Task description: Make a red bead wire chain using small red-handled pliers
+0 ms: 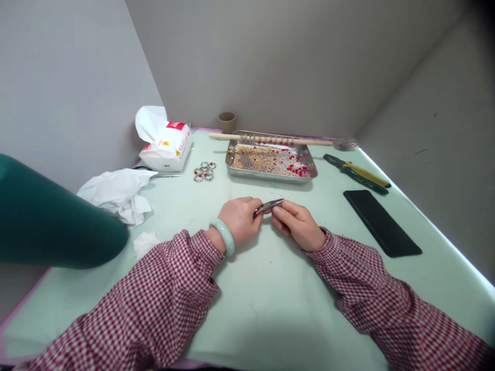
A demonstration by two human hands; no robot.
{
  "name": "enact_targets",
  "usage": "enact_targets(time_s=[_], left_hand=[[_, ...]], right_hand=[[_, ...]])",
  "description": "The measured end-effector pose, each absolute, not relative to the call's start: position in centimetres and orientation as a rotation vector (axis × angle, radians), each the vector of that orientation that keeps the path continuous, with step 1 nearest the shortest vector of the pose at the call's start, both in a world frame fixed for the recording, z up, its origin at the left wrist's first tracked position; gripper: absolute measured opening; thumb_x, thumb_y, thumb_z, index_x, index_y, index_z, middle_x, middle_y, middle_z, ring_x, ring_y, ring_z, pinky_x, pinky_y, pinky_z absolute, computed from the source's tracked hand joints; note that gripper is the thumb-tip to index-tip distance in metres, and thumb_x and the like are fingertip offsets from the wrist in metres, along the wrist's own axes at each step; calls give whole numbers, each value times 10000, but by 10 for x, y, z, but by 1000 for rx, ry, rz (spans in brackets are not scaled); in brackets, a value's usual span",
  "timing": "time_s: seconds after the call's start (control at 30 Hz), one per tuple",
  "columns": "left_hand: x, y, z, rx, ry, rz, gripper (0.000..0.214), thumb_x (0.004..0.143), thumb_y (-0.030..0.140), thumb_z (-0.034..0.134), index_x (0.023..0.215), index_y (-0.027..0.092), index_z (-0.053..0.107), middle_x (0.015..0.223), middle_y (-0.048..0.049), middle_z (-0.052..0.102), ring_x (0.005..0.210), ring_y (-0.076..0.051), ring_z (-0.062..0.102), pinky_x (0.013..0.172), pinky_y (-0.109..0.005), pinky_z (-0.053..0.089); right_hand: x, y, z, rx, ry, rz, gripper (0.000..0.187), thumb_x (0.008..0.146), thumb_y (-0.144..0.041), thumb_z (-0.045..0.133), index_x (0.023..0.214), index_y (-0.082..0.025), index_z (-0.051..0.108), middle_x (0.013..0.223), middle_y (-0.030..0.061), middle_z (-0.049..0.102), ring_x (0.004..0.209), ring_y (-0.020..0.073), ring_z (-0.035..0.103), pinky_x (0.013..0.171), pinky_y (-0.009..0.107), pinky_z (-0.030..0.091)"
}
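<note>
My left hand (240,219), with a pale green bangle (225,236) at its wrist, is closed around small pliers (266,206) that point to the right. At the tips of their jaws, my right hand (299,222) pinches with thumb and forefinger; whatever lies between them is too small to make out. Beyond the hands stands a metal tray (270,179) of gold, white and red beads. Across its far side rests a wooden rod (228,137) wound with wire and red beads. Several beaded rings (204,172) lie to the left of the tray.
On the left are a tissue pack (170,149), crumpled tissue (116,193), scissors (166,175) and a large dark green cylinder (58,216). A brown cup (227,123) stands behind the tray. Green-and-yellow pliers (358,174) and a black phone-like slab (381,221) lie at the right.
</note>
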State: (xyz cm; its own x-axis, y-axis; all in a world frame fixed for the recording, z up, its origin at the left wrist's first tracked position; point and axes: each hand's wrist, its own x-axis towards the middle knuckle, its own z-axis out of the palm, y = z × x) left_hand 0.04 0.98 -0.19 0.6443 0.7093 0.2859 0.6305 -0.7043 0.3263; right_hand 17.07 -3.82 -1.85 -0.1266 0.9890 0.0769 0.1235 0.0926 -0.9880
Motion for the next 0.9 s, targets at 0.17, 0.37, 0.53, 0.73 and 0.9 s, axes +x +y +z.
enact_targets(time_s=[0.17,0.37,0.53,0.73,0.9], left_hand=[[1,10,-1,2667,1103,577,192,874,249,476,757,161,601,691,-28,591,626,-161,522,567,-284,360],[1,9,-1,2675,1100,568,198,878,249,470,759,157,599,696,-35,592,636,-166,527,570,-283,354],[1,9,-1,2673,1101,572,195,878,252,470,759,159,594,698,-34,591,638,-163,522,569,-280,350],[1,10,-2,2677,1100,572,195,878,256,469,763,160,594,700,-35,594,639,-161,523,574,-277,362],[1,10,-2,2686,1099,581,188,873,255,477,758,160,592,705,-34,595,640,-164,526,572,-284,369]], right_hand=[[170,-38,-18,-1178,-1439,1167,231,902,-318,473,887,-127,602,541,-60,438,456,67,359,445,234,283],[170,-38,-18,-1181,-1433,1171,224,903,-314,470,866,-132,594,533,-61,438,448,66,360,440,233,279],[170,-37,-18,-1188,-1429,1167,221,901,-314,473,874,-130,594,537,-61,441,449,66,361,440,233,281],[170,-38,-18,-1185,-1438,1157,228,898,-322,476,857,-132,594,535,-60,441,452,67,360,445,234,284],[170,-38,-18,-1191,-1442,1160,234,899,-335,476,853,-136,590,537,-59,440,450,66,359,443,233,283]])
